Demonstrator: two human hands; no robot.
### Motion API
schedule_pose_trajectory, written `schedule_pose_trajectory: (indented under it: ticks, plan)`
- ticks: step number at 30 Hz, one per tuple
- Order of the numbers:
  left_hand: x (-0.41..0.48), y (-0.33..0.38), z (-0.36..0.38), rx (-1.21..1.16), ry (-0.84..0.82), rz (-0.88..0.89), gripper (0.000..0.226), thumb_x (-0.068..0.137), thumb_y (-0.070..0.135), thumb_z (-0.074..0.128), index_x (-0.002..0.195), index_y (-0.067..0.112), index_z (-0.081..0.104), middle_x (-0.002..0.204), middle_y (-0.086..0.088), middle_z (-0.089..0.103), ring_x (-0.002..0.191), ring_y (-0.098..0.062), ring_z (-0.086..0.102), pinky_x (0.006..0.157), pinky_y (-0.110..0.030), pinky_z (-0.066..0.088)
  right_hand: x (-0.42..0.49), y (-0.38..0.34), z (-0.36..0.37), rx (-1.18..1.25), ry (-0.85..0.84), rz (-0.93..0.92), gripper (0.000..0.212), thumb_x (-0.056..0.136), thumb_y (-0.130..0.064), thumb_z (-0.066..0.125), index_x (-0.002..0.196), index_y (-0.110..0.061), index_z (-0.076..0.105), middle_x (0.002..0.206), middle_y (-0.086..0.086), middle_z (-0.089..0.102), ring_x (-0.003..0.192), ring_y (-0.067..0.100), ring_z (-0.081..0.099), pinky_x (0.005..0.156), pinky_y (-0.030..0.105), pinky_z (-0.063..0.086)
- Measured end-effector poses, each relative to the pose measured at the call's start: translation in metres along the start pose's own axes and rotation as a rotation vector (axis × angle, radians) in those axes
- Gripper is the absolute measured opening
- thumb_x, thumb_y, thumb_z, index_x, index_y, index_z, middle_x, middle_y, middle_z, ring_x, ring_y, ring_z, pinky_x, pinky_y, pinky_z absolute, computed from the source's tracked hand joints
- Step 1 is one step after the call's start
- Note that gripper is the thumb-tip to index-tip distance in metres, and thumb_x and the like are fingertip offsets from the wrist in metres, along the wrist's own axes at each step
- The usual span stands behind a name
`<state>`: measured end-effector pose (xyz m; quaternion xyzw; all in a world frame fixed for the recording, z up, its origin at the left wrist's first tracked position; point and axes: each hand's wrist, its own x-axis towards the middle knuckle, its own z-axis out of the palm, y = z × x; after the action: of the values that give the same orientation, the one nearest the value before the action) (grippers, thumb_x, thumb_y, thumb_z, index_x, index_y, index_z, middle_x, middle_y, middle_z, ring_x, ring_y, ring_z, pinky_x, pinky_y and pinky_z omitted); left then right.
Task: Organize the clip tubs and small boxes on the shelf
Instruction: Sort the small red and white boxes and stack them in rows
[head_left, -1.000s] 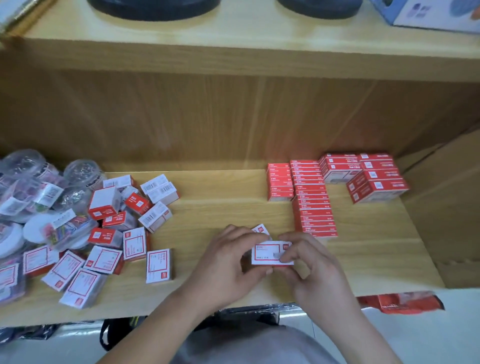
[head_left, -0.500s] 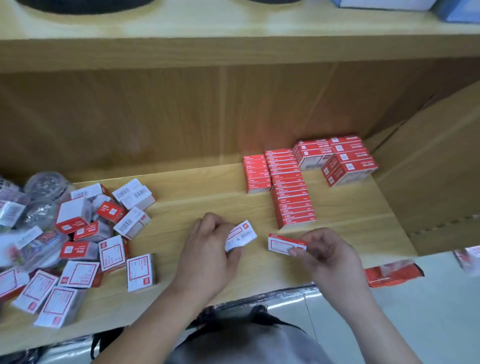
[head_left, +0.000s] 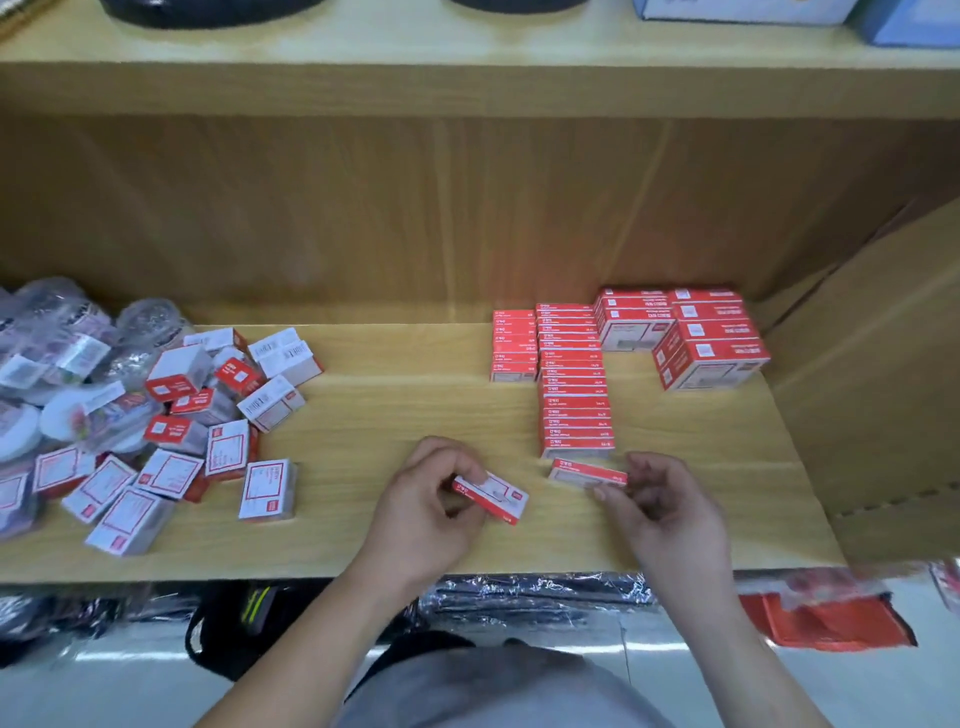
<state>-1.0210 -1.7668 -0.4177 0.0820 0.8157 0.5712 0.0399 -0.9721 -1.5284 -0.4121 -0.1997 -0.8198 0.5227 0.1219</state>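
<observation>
Head view, sole camera. Wooden shelf (head_left: 415, 415) carries two distinct zones. At right, sorted stock: a long row of red boxes (head_left: 575, 384) laid flat edge to edge, a shorter row (head_left: 514, 345) just beside it on the left, and two stacks of larger red cartons (head_left: 709, 338) against the side panel. At left, unsorted stock: a loose heap of small boxes (head_left: 171, 436), red-and-white faces turned every way, with clear clip tubs (head_left: 62, 343) piled behind and partly under them at the shelf's far left.

Right hand (head_left: 670, 514) is closed in a fingertip pinch on one small red box (head_left: 588, 474), held flat with its long side parallel to the near end of the long row and just beside the last box there; whether the two touch cannot be told. Judged purpose: orientation matches the row so the box can extend it.

Left hand (head_left: 431, 499) grips a second box (head_left: 491, 496) between thumb and fingers, tilted and clear of the shelf, between heap and row. Judged purpose: staged as the next piece to hand across.

Assessment: sorting of boxes is partly done; the heap remains large and the tubs appear untouched.
</observation>
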Motion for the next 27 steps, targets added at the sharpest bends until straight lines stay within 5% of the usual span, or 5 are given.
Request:
schedule_pose_trajectory:
  ticks: [5, 9, 14, 22, 27]
  plan:
    - [-0.005, 0.000, -0.003, 0.042, -0.031, -0.010, 0.043, 0.058, 0.016, 0.097, 0.091, 0.024, 0.070, 0.123, 0.009, 0.062, 0.107, -0.002, 0.062, 0.081, -0.010, 0.041, 0.002, 0.011, 0.006, -0.172, 0.040, -0.168, 0.035, 0.077, -0.021, 0.087, 0.110, -0.020, 0.076, 0.080, -0.009, 0.059, 0.073, 0.007, 0.060, 0.068, 0.007, 0.044]
    - [-0.007, 0.002, 0.002, 0.108, -0.019, -0.028, 0.039, 0.062, 0.031, 0.091, 0.094, 0.030, 0.067, 0.119, 0.014, 0.063, 0.103, -0.004, 0.063, 0.082, -0.019, 0.045, 0.004, 0.007, 0.008, -0.219, 0.046, -0.185, 0.011, 0.081, -0.027, 0.083, 0.090, -0.024, 0.078, 0.075, -0.009, 0.054, 0.071, 0.007, 0.058, 0.072, 0.030, 0.050]
    - [-0.011, 0.007, 0.007, 0.204, 0.051, -0.075, 0.073, 0.061, 0.033, 0.097, 0.126, 0.028, 0.063, 0.117, 0.018, 0.058, 0.103, 0.003, 0.059, 0.088, -0.016, 0.047, 0.008, 0.011, 0.011, -0.266, 0.030, -0.170, 0.019, 0.084, -0.041, 0.077, 0.093, -0.024, 0.078, 0.076, -0.010, 0.051, 0.070, 0.009, 0.059, 0.070, 0.035, 0.053]
    - [-0.019, 0.019, 0.026, 0.005, 0.109, -0.127, 0.045, 0.067, 0.009, 0.093, 0.100, 0.029, 0.070, 0.075, 0.029, 0.060, 0.069, 0.001, 0.049, 0.069, -0.011, 0.041, 0.008, 0.014, 0.009, -0.178, 0.033, -0.141, 0.025, 0.082, -0.043, 0.079, 0.098, -0.024, 0.081, 0.075, -0.011, 0.056, 0.073, 0.008, 0.060, 0.072, 0.036, 0.053]
    - [-0.017, 0.016, 0.034, -0.109, 0.072, -0.126, 0.025, 0.084, 0.002, 0.080, 0.097, 0.020, 0.068, 0.068, 0.018, 0.059, 0.062, -0.003, 0.047, 0.062, -0.018, 0.045, 0.010, 0.012, 0.003, -0.044, -0.007, -0.119, 0.018, 0.084, -0.028, 0.080, 0.100, -0.020, 0.080, 0.073, -0.008, 0.059, 0.069, 0.003, 0.057, 0.065, 0.011, 0.043]
